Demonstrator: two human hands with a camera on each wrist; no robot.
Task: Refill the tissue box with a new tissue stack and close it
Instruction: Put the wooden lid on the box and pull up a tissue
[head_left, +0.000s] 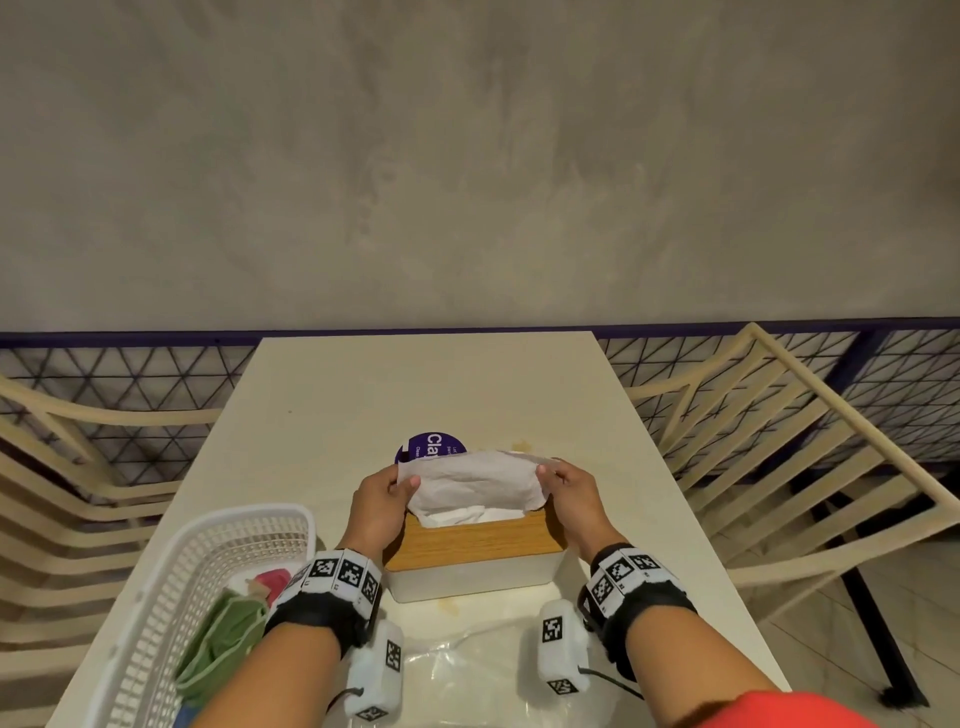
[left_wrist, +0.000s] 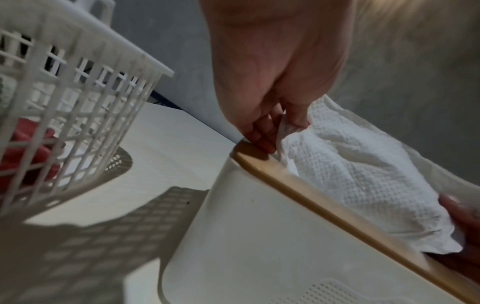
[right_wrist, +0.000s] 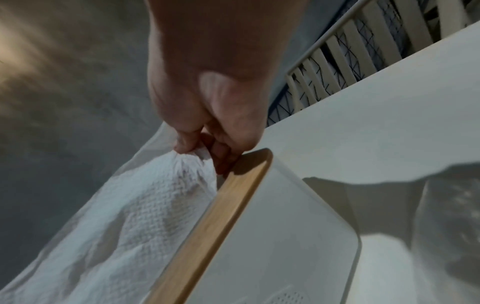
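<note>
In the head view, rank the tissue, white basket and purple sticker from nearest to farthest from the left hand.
1. tissue: pinched by the left hand.
2. purple sticker: just beyond the hand, partly behind the tissue.
3. white basket: near left on the table.

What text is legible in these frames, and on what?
"Cla": large white letters on the round purple sticker on the table; the rest is hidden behind the tissue.
Small white lines on the same sticker: too small to read.
Wrist bands and camera housings: black-and-white square marker codes, no words.
Tissue box, basket: no text visible.
</note>
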